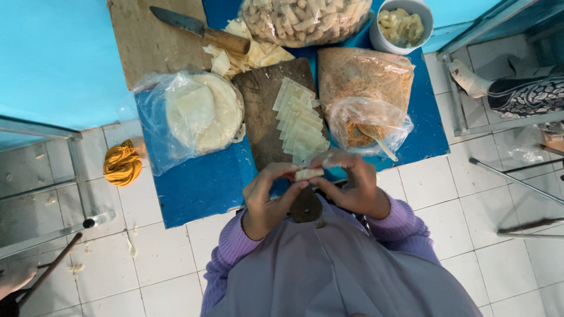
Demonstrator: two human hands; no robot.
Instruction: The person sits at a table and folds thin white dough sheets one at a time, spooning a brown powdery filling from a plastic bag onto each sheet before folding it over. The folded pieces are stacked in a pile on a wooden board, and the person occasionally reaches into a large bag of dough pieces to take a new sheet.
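White floor tiles (470, 194) are seen around a low blue table (200, 182), above whose near edge a small pale pastry roll (309, 174) is pinched between the two hands. The left hand (271, 196) is curled, with thumb and fingertips closed on the roll's left end; the right hand (349, 182) is likewise closed on its right end. Just beyond the hands, a row of overlapping cut wrapper strips (298, 126) is laid out on a dark wooden board (261, 117). To the left, round wrapper sheets (202, 111) are kept in a clear plastic bag. To the right, brown crumbs with a spoon are held in an open bag (367, 123). At the far side, a knife (200, 29) is rested on a second board, beside a bag of finished rolls (305, 20) and a white bowl (402, 23). An orange cloth (122, 163) is seen on the floor at the left.
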